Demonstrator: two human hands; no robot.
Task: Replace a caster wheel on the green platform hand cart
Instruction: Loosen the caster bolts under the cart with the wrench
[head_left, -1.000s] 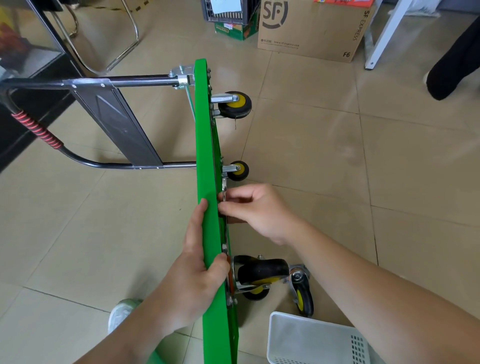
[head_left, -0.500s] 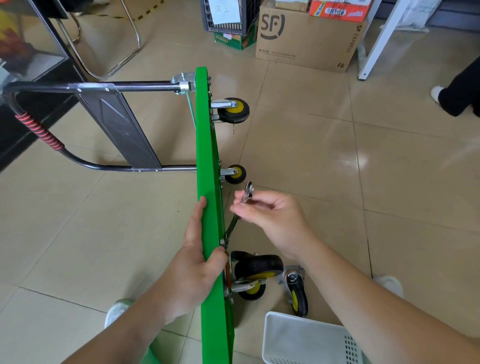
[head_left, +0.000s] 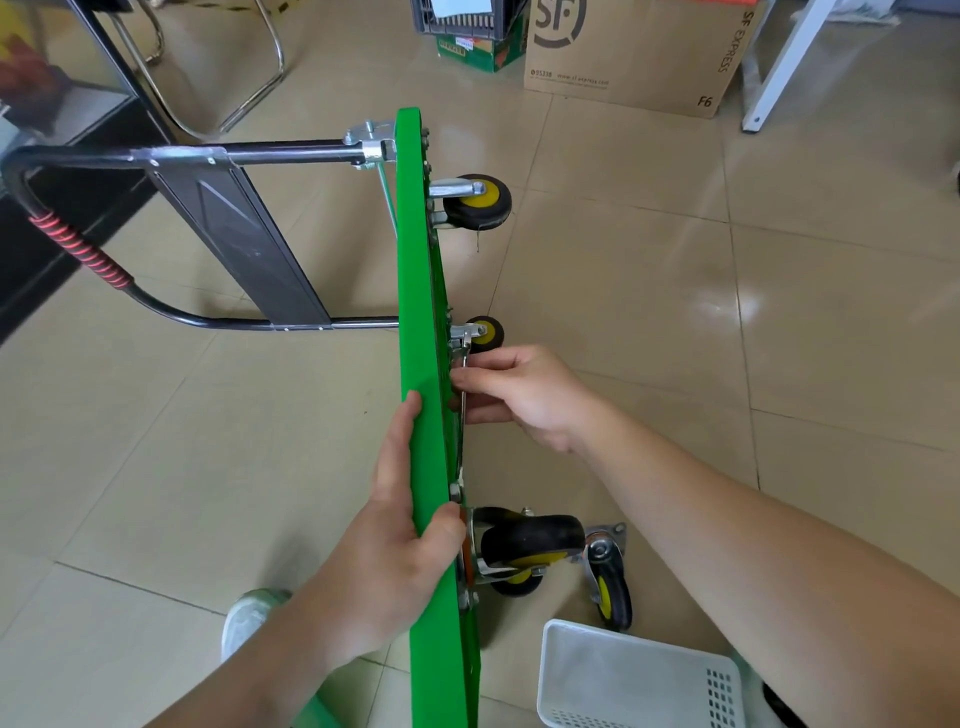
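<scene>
Green platform hand cart (head_left: 418, 291) stands tipped on its long edge on the beige tiled floor (head_left: 675, 338), running away from the person, with the deck facing left and the underside facing right. Its black tubular handle (head_left: 291, 150), wrapped with red cord at one bend, sticks out to the left with a grey metal panel (head_left: 244, 244) across it. Three casters show on the underside: a black-and-yellow far caster wheel (head_left: 478, 203), a middle caster wheel (head_left: 487, 332) of the same colours, and a black near caster wheel (head_left: 530, 540) in a silver fork close to the person. A loose caster wheel (head_left: 612, 590) with its mounting plate stands on the floor just beside the near one. The left hand (head_left: 384, 551) grips the cart's upper edge, fingers laid along the deck side and thumb hooked over to the underside, just above the near caster's plate. The right hand (head_left: 524, 397) pinches a slim silver wrench (head_left: 464, 358) between thumb and fingertips. The wrench lies close along the underside, its upper end by the middle caster's bracket and its lower end reaching toward a bolt head above the near caster; whether it sits on the bolt cannot be told. A white perforated plastic basket (head_left: 623, 680) sits at the bottom right, a brown cardboard box (head_left: 634, 52) printed SF Express lies at the top, and a pale shoe (head_left: 249, 618) shows beside the left forearm.
</scene>
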